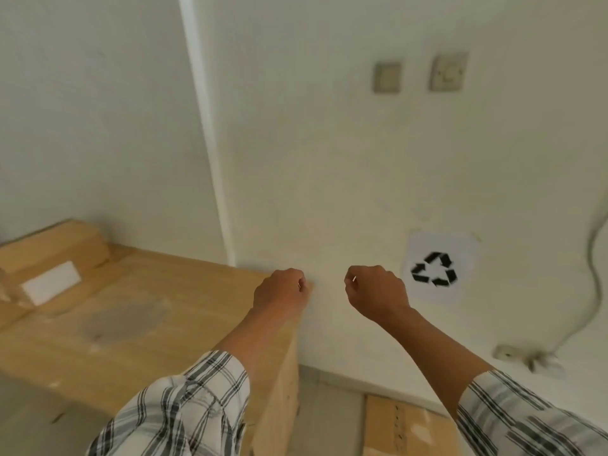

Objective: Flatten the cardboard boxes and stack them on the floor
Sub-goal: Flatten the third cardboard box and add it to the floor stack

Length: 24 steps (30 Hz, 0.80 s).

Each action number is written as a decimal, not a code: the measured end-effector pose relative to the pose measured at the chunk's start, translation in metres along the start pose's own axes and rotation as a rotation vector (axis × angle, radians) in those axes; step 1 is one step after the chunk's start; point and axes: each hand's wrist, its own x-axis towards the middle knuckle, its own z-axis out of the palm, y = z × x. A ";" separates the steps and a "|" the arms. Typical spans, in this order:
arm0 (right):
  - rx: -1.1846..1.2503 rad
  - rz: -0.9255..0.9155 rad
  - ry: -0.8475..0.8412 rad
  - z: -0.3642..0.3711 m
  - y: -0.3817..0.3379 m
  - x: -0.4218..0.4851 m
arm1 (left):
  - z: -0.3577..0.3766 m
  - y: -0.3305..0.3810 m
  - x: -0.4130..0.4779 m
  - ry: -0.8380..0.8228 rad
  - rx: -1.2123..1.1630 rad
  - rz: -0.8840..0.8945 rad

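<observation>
A cardboard box (52, 255) with a white label lies at the far left on a wooden table (158, 324). Flattened cardboard (404, 426) rests on the floor at the bottom right, below the wall. My left hand (283, 292) hovers over the table's right corner, fingers curled in with nothing in them. My right hand (375, 291) hangs in the air to the right of the table, in front of the wall, also curled shut and holding nothing. Both forearms wear plaid sleeves.
A white wall fills the view, with a paper recycling sign (436, 266) taped low on it and two switch plates (418, 75) higher up. A cable (592, 291) runs down the right side to a socket (526, 355) near the floor.
</observation>
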 end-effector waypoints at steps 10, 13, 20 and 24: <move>0.069 -0.103 0.063 0.001 -0.225 0.008 | -0.153 -0.198 -0.045 0.067 0.144 -0.039; 0.088 -0.143 0.064 0.019 -0.287 0.021 | -0.176 -0.256 -0.045 0.082 0.132 -0.053; 0.091 -0.256 0.053 0.077 -0.429 0.080 | -0.229 -0.389 0.002 0.083 0.145 -0.092; 0.106 -0.290 0.060 0.110 -0.511 0.136 | -0.265 -0.464 0.059 0.100 0.158 -0.092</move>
